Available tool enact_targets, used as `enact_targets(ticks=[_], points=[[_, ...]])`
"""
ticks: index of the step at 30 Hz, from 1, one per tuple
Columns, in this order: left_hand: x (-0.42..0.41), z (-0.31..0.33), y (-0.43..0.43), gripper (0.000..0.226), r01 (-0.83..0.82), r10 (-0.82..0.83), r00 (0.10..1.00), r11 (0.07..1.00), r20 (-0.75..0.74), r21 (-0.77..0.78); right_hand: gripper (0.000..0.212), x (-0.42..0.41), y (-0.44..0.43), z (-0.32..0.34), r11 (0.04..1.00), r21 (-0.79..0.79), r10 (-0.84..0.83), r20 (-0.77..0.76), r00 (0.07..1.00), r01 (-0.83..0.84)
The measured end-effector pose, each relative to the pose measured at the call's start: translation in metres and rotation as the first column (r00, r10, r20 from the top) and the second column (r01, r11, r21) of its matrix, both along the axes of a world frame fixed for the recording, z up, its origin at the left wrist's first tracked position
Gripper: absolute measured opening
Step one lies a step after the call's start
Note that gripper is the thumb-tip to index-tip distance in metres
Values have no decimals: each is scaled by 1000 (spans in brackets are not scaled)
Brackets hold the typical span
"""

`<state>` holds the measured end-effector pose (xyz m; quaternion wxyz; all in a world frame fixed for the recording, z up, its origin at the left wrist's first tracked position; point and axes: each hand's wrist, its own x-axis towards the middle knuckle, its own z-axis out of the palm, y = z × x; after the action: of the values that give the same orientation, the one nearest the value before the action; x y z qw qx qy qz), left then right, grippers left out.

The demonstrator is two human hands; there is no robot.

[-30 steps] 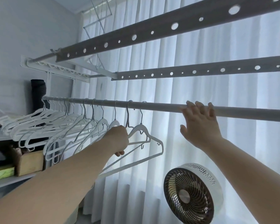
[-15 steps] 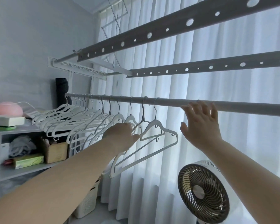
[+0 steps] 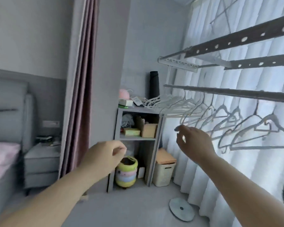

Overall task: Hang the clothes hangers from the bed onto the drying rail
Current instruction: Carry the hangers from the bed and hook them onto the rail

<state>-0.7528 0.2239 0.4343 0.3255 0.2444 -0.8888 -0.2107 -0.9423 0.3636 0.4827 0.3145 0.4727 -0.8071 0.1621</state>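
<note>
Turning from the rail toward the bed is the step you appear to be in, judged from how things lie. Head view, only one available; frame is motion-blurred.

Left hand (image 3: pixel 105 154): loosely curled, fingers narrow, nothing visible in it. It hangs in mid-air in front of the shelf unit (image 3: pixel 136 126), touching nothing.

Right hand (image 3: pixel 195 141): fingers half-spread, thumb and forefinger near each other, empty. It sits just beside the lower bars of the hangers (image 3: pixel 236 123); contact cannot be told through the blur.

Hangers: a row of white ones hooked on the drying rail (image 3: pixel 228 93), right of scene, against the white curtain (image 3: pixel 261 161). The far ones bunch over the shelf top.

Bed (image 3: pixel 2 154): far left, pink sheet, only a corner showing. No hangers visible on that corner; the rest is out of frame.

Next move, as a judgement: swing further left, bring the bed surface fully into view, and reach with open fingers for any remaining hanger by its hook or shoulder. If none remain, the task is done.
</note>
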Motion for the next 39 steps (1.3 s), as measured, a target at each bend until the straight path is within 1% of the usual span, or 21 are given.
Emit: enact_targets(ticks=[1, 3, 4, 6, 7, 9, 10, 12, 14, 17, 19, 20, 21, 23, 25, 26, 28, 30, 32, 36, 39], points=[[34, -16, -13, 25, -74, 73, 997, 996, 12, 55, 24, 19, -19, -15, 997, 75, 25, 71, 997, -30], [100, -50, -34, 29, -234, 224, 971, 959, 78, 162, 21, 63, -55, -47, 975, 186, 97, 129, 987, -120], [133, -68, -42, 30, -304, 284, 951, 933, 122, 193, 21, 87, -72, -64, 957, 237, 132, 157, 979, -167], [195, -105, -55, 23, -422, 376, 901, 875, 214, 239, 28, 134, -105, -100, 906, 327, 204, 216, 955, -268], [226, -123, -60, 18, -481, 422, 871, 837, 251, 263, 33, 157, -120, -118, 882, 340, 244, 264, 933, -327], [284, -156, -68, 18, -585, 501, 807, 751, 313, 307, 34, 199, -150, -154, 830, 328, 322, 380, 867, -452], [311, -172, -70, 21, -627, 530, 776, 705, 341, 331, 34, 220, -164, -171, 801, 343, 330, 430, 840, -490], [362, -201, -70, 33, -717, 598, 697, 587, 395, 377, 41, 263, -190, -204, 724, 416, 343, 475, 810, -550], [407, -229, -69, 34, -788, 662, 611, 459, 433, 410, 41, 306, -216, -234, 638, 453, 374, 524, 765, -622], [466, -268, -63, 32, -852, 718, 487, 267, 498, 450, 39, 369, -253, -272, 502, 495, 415, 582, 700, -709], [504, -293, -62, 35, -881, 739, 392, 129, 548, 456, 28, 417, -282, -300, 391, 523, 432, 622, 653, -757], [517, -300, -61, 36, -889, 736, 363, 88, 571, 450, 20, 435, -292, -310, 348, 542, 438, 628, 644, -765], [527, -305, -58, 35, -894, 729, 340, 54, 594, 446, 20, 450, -300, -317, 321, 556, 437, 631, 641, -767], [557, -319, -58, 29, -906, 706, 273, -40, 654, 421, 26, 493, -325, -339, 222, 575, 439, 663, 607, -788], [588, -326, -60, 19, -917, 681, 204, -118, 703, 381, 31, 533, -347, -355, 116, 598, 427, 691, 583, -793], [604, -331, -62, 18, -917, 675, 173, -156, 717, 368, 33, 554, -355, -361, 60, 607, 416, 707, 573, -793], [632, -341, -68, 20, -910, 654, 126, -224, 746, 349, 34, 593, -371, -376, -32, 610, 411, 730, 546, -791], [651, -352, -77, 23, -891, 637, 80, -299, 766, 342, 36, 626, -384, -394, -100, 607, 413, 746, 522, -789], [664, -368, -80, 31, -863, 648, 68, -343, 759, 370, 39, 656, -391, -412, -169, 612, 407, 757, 511, -772], [677, -396, -87, 45, -851, 643, 139, -311, 753, 423, 48, 700, -401, -444, -288, 620, 403, 770, 495, -730], [690, -417, -103, 51, -818, 632, 162, -344, 758, 462, 51, 724, -410, -464, -310, 633, 416, 762, 497, -710]])
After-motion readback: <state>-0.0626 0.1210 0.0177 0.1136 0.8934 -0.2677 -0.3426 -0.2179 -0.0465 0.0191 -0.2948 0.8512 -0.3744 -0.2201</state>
